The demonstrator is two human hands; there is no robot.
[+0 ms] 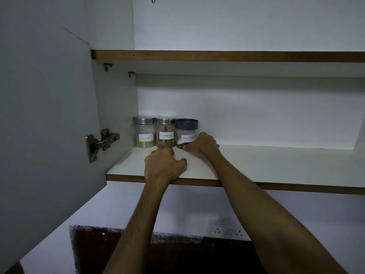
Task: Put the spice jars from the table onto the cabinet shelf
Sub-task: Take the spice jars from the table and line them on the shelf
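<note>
Three labelled glass spice jars stand in a row at the back left of the white cabinet shelf (276, 165). The fennel jar (144, 132) and the cinnamon jar (166, 132) have silver lids. The black pepper jar (185, 131) has a dark blue lid. My right hand (203, 144) wraps the right side and base of the black pepper jar. My left hand (164, 165) rests on the shelf just in front of the cinnamon jar, fingers curled, fingertips at the jar's base; whether they touch it is unclear.
The cabinet door (45, 115) stands open on the left, with its metal hinge (100, 143) beside the shelf. A second shelf (227, 56) runs above. Below are a white wall with a socket (229, 231) and a dark surface (177, 258).
</note>
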